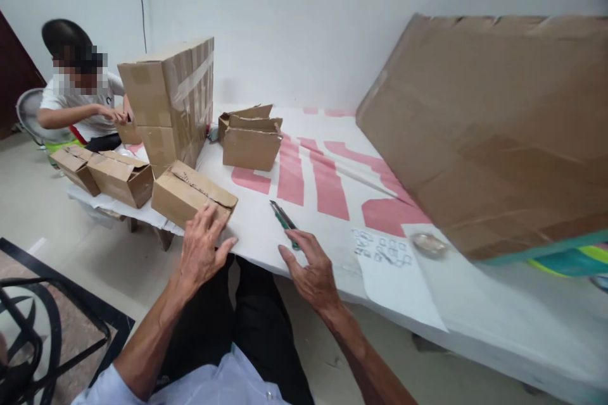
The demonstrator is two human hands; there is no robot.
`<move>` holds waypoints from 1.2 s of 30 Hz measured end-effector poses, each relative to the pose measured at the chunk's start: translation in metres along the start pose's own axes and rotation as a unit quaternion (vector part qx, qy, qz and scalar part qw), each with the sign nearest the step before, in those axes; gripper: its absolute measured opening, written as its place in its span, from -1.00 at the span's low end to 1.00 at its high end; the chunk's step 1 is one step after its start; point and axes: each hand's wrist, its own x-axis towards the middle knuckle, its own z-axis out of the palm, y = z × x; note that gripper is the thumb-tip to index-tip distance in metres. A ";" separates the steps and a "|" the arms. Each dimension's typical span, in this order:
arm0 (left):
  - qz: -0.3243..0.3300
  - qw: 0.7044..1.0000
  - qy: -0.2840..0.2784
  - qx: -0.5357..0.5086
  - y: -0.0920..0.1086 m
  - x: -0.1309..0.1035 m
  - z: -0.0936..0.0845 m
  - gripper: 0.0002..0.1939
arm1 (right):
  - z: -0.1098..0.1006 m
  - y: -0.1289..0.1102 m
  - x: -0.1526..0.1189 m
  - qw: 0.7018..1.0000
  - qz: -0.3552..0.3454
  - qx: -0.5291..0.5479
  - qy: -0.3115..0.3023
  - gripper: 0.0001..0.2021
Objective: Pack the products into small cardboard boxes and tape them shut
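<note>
My left hand [203, 252] rests its fingers on the near right end of a closed brown cardboard box [187, 193], thumb held apart. The box lies at the table's front edge and has dark handwriting along its top seam. A utility knife [284, 218] with a green handle lies on the table, blade tip pointing away to the left. Around the rear end of its handle is my right hand [311, 271], thumb and fingers apart. An opened cardboard box [251, 144] with raised flaps stands behind the knife.
Two more small boxes [121, 177] line the table's left edge, beside a tall taped carton stack [166, 101]. A co-worker [83, 98] sits beyond it, handling a box. To the right are a marked paper sheet [399, 266], a tape roll [429, 244] and a large carton [503, 126].
</note>
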 end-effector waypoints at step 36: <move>-0.172 0.875 -0.124 -0.435 -0.091 -0.005 0.025 0.35 | 0.009 0.037 0.056 0.948 0.218 0.206 -0.105 -0.32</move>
